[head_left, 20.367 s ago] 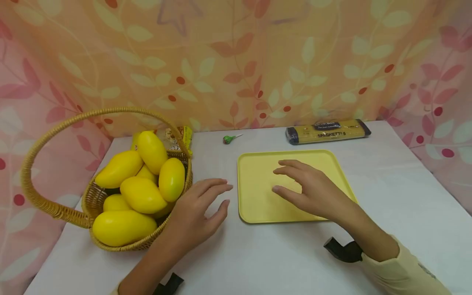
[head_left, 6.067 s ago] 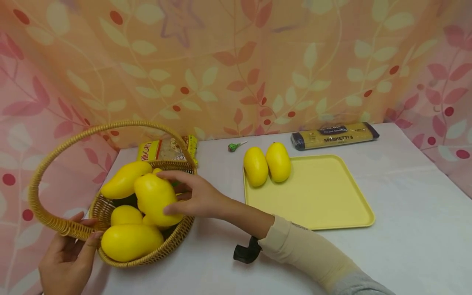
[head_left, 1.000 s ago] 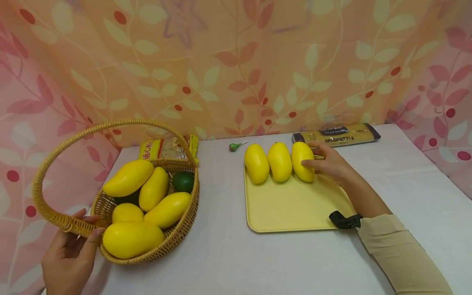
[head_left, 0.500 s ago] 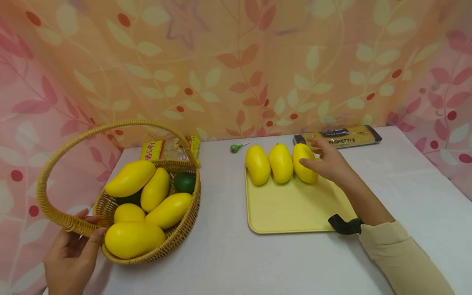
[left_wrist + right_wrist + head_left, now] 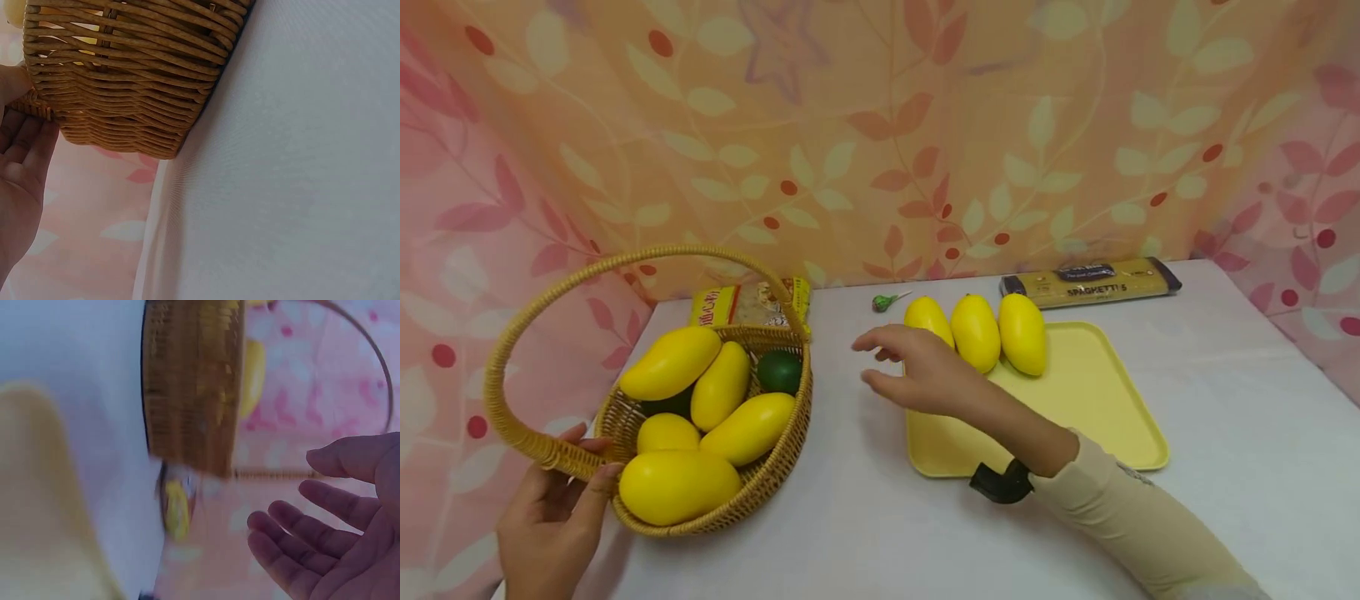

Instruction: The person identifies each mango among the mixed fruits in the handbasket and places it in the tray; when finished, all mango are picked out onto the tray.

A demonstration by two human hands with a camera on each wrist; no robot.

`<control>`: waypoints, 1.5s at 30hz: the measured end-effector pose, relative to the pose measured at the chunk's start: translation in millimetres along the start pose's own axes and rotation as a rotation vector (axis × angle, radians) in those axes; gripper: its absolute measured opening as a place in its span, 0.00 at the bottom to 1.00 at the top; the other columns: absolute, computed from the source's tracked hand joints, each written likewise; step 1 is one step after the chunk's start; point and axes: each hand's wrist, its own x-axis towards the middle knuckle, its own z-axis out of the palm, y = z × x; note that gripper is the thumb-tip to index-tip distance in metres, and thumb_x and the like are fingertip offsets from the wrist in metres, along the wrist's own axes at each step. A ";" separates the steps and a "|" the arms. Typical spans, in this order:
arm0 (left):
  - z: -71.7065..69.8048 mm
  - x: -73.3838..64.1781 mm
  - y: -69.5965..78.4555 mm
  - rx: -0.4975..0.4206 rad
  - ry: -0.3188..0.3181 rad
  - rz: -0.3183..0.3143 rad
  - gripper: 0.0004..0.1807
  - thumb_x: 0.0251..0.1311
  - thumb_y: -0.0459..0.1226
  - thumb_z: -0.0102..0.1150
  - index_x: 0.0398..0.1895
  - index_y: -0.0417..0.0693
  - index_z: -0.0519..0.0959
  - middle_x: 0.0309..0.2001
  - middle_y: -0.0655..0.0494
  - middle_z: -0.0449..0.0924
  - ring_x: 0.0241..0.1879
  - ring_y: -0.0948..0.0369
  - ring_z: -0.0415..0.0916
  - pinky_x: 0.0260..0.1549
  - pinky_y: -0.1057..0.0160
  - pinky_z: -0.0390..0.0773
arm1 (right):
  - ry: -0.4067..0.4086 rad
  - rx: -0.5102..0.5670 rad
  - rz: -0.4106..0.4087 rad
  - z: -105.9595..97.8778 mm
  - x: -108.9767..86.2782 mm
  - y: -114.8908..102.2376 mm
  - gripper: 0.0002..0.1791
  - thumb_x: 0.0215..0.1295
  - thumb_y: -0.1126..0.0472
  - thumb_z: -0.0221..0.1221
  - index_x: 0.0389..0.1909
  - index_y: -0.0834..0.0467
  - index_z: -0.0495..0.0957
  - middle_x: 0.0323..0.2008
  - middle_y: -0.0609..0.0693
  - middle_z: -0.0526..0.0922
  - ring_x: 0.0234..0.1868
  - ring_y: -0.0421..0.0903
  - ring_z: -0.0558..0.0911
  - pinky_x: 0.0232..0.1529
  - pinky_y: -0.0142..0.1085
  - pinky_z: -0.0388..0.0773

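Note:
My left hand point(image 5: 553, 521) grips the base of the handle on the wicker basket point(image 5: 786, 467), thumb at the rim. Inside lie several yellow mangoes point(image 5: 679, 487) and a dark green rounded fruit point(image 5: 779, 372), with more dark green showing under the mangoes. My right hand point(image 5: 925, 375) holds nothing; its fingers are spread and relaxed over the left edge of the yellow tray point(image 5: 1090, 425), pointing at the basket. Along the tray's back edge three mangoes point(image 5: 1022, 333) lie side by side, the leftmost partly hidden by this hand. The right wrist view shows the hand's palm and the blurred basket point(image 5: 187, 394).
Behind the tray lies a spaghetti pack point(image 5: 1090, 283). A green-wrapped lollipop point(image 5: 883, 302) rests at the back middle, and a yellow food packet point(image 5: 748, 306) sits behind the basket. Patterned cloth point(image 5: 850, 150) walls the white table at the back and sides.
Earlier, three mangoes went from basket to tray. In the last second my right hand has let go of the third one and swung left toward the basket. My left hand stays on the handle.

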 end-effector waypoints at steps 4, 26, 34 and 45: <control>0.7 0.0 -1.0 -0.008 -0.008 0.010 0.34 0.48 0.09 0.61 0.63 0.29 0.74 0.46 0.50 0.82 0.48 0.63 0.82 0.49 0.74 0.77 | -0.099 -0.111 -0.162 29.4 28.8 -29.7 0.16 0.68 0.60 0.63 0.55 0.56 0.81 0.53 0.48 0.83 0.48 0.42 0.80 0.49 0.30 0.78; -0.5 0.3 3.5 -0.103 -0.008 -0.032 0.34 0.48 0.09 0.60 0.63 0.28 0.73 0.46 0.49 0.82 0.48 0.61 0.82 0.50 0.72 0.77 | -0.348 -0.641 -0.301 144.0 155.2 -78.6 0.48 0.66 0.30 0.53 0.80 0.32 0.38 0.80 0.40 0.35 0.78 0.53 0.31 0.74 0.55 0.48; 1.8 -1.1 3.0 0.036 0.007 -0.019 0.34 0.49 0.10 0.61 0.63 0.31 0.75 0.45 0.54 0.83 0.48 0.65 0.81 0.48 0.75 0.77 | -0.217 -0.506 -0.351 149.7 152.7 -92.0 0.17 0.75 0.37 0.48 0.54 0.33 0.80 0.60 0.32 0.72 0.69 0.34 0.60 0.67 0.39 0.57; 2.5 1.1 5.1 0.078 0.026 -0.036 0.34 0.49 0.10 0.59 0.63 0.34 0.76 0.45 0.57 0.84 0.49 0.65 0.81 0.48 0.76 0.76 | -0.330 -0.275 -0.185 150.2 138.2 -78.8 0.35 0.68 0.47 0.59 0.75 0.39 0.62 0.78 0.44 0.47 0.72 0.39 0.57 0.68 0.29 0.58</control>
